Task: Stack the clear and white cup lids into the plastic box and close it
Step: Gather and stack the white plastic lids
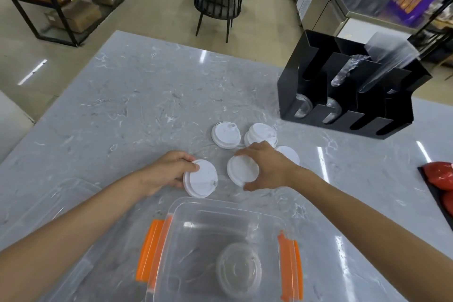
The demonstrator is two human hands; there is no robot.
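An open clear plastic box [186,206] with orange side latches sits at the near edge of the table. Clear cup lids [239,270] lie stacked inside it, at the right. My left hand [169,169] grips a white cup lid [201,179] just beyond the box. My right hand [267,167] closes over another white lid [241,170] beside it. Further back lie more white lids: one flat [225,135], a small pile [259,136], and one [289,153] partly hidden behind my right hand. A clear lid [203,148] lies faintly visible between them.
The box's clear cover [58,203] lies on the marble table at the left. A black cup and lid organiser [350,95] stands at the back right. A black tray with red items [438,179] lies at the right edge. A chair and shelves stand beyond the table.
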